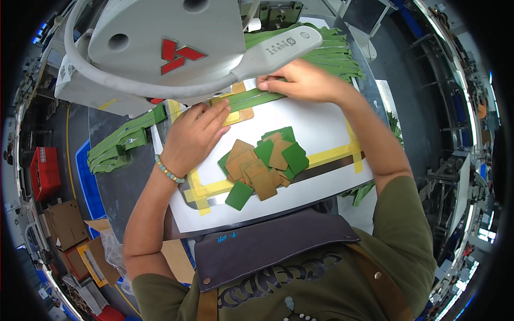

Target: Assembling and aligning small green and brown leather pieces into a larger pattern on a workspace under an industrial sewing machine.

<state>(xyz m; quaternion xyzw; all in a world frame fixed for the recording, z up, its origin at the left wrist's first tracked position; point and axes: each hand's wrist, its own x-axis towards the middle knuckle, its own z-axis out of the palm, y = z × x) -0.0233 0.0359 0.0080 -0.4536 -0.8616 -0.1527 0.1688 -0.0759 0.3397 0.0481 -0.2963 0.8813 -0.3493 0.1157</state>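
Observation:
A long green fabric strip (252,99) runs under the front of a large pale sewing machine (214,48). My left hand (190,135), with a beaded bracelet at the wrist, lies with its fingers stretched on the strip's left part, beside the machine. Farther right, my right hand (310,81) pinches the strip between thumb and fingers; a white lamp head (281,49) partly covers that hand. In front of both hands lies a loose pile of small green patches (295,158) and tan patches (261,181) on the white work surface (326,128). The machine's needle area is hidden.
Yellow tape (332,155) borders the white surface. More green strips lie at the back right (334,59) and trail off at the left (123,138). Left of the table are a blue bin (88,179), a red crate (45,172) and cardboard boxes (65,224).

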